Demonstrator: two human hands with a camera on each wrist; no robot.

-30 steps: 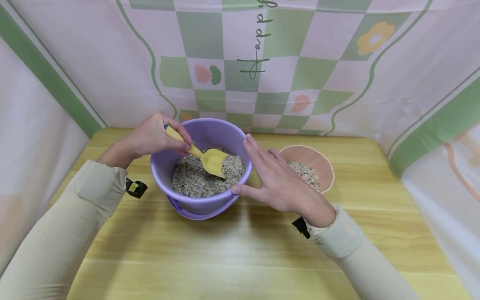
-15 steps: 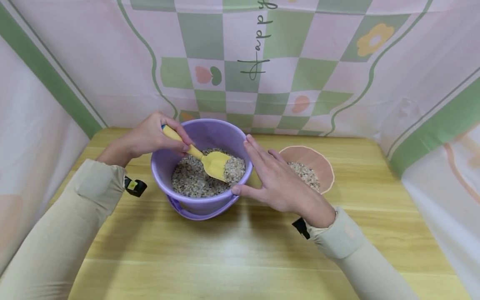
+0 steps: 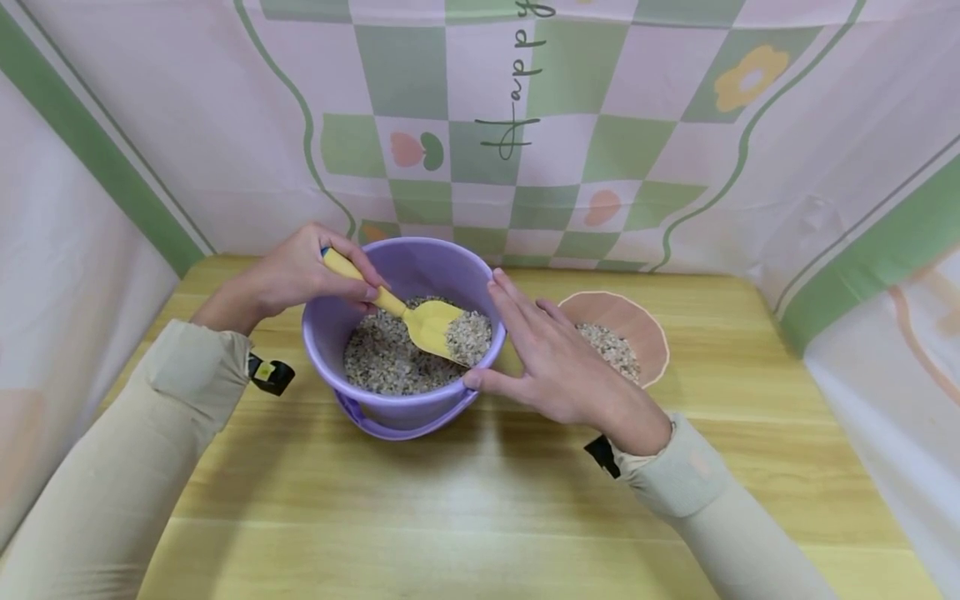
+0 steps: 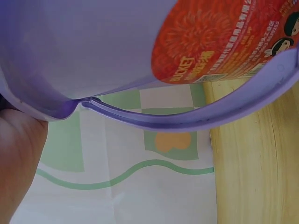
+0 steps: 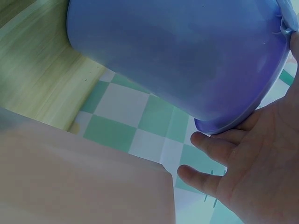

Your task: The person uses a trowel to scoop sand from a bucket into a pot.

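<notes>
My left hand [image 3: 318, 267] grips the yellow handle of a toy shovel [image 3: 431, 327] over the left rim of a purple bucket [image 3: 397, 414]. Grey-beige gravel [image 3: 386, 362] fills the bucket's lower part, and a small heap of it sits on the shovel's blade near the right inner wall. My right hand [image 3: 551, 358] rests against the bucket's right rim with fairly straight fingers and the thumb at the front. In the right wrist view these fingers [image 5: 212, 147] lie along the rim of the bucket [image 5: 177, 56]. The left wrist view shows the bucket's side, with a red label [image 4: 205, 42].
A pink bowl [image 3: 648, 321] holding some gravel stands right of the bucket, partly behind my right hand. The bucket's purple handle [image 4: 187, 119] hangs down in front. Under everything is a wooden table [image 3: 480, 500], with a checked cloth [image 3: 491, 150] hanging behind.
The shovel has come up out of the gravel with a heap on its blade and shifted slightly right. My right hand stays at the rim.
</notes>
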